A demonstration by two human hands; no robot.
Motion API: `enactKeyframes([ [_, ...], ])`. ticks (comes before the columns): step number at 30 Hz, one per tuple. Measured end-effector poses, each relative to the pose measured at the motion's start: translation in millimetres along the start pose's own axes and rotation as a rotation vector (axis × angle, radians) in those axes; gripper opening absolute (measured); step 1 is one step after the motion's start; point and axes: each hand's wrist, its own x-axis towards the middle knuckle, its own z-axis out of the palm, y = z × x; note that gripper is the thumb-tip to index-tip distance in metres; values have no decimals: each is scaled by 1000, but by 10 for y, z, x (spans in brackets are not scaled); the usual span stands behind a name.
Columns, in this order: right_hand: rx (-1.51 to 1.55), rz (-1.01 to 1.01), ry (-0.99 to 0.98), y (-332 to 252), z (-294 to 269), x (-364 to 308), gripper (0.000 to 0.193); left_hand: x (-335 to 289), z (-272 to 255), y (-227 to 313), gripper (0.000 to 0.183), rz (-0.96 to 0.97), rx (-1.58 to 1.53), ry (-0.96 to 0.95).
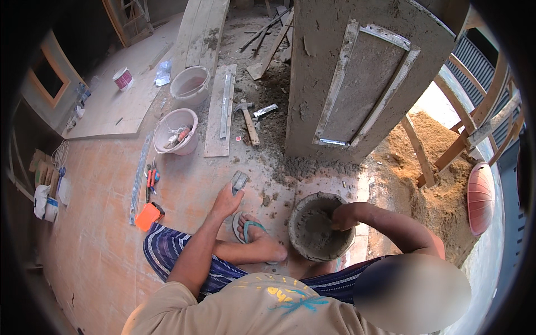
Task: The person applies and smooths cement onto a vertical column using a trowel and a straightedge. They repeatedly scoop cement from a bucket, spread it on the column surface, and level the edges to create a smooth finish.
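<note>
My left hand is closed on a small grey, mortar-smeared block, held above the floor in front of my sandalled foot. The block's exact kind is unclear. My right hand reaches over the right rim of a round bucket and down to the wet grey mortar inside. Its fingers are curled, and whatever they grip is hidden. Ahead stands a mortar-covered pillar with a framed recessed panel on its face.
A hammer, a plank with a metal straightedge, a pink bucket of tools and another bucket lie ahead. Red-handled tools and an orange case sit left. Sand, timber props and a pink basin stand right.
</note>
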Motion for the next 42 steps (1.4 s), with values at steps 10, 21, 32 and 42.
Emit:
enactKeyframes([
  [10, 255, -118, 933, -709, -543, -55, 45, -566, 228, 1049, 43, -118, -824, -76],
  [21, 210, -302, 1183, -1082, -860, 8, 33, -733, 168, 1633, 37, -269, -1462, -113],
  [32, 497, -443, 1496, -891, -1287, -490, 41, -679, -783, 2514, 42, 72, -825, -207],
  [42, 326, -13, 1219, 435, -557, -750, 58, 254, -2177, 3948, 45, 1202, -110, 508],
])
